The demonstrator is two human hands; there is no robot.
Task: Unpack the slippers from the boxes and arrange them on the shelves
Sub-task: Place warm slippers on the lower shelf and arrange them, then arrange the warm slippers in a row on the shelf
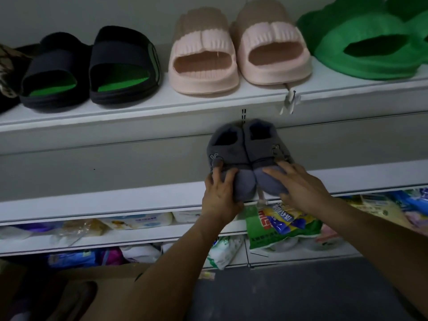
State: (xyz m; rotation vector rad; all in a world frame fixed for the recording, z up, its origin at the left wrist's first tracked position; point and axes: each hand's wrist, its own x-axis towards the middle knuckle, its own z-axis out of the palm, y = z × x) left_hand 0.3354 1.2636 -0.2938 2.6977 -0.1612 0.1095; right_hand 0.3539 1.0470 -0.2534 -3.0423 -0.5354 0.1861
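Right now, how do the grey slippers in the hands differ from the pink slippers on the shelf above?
The grey slippers are fuzzy and closed-toed; the pink slippers are ribbed, open-toed slides. The grey slippers are held by the left hand and right hand at the lower shelf; the pink slippers stand untouched. Both are side-by-side pairs.

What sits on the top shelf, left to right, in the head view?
A patterned item cut off at the edge → black slippers with green insoles → pink slides → green slippers.
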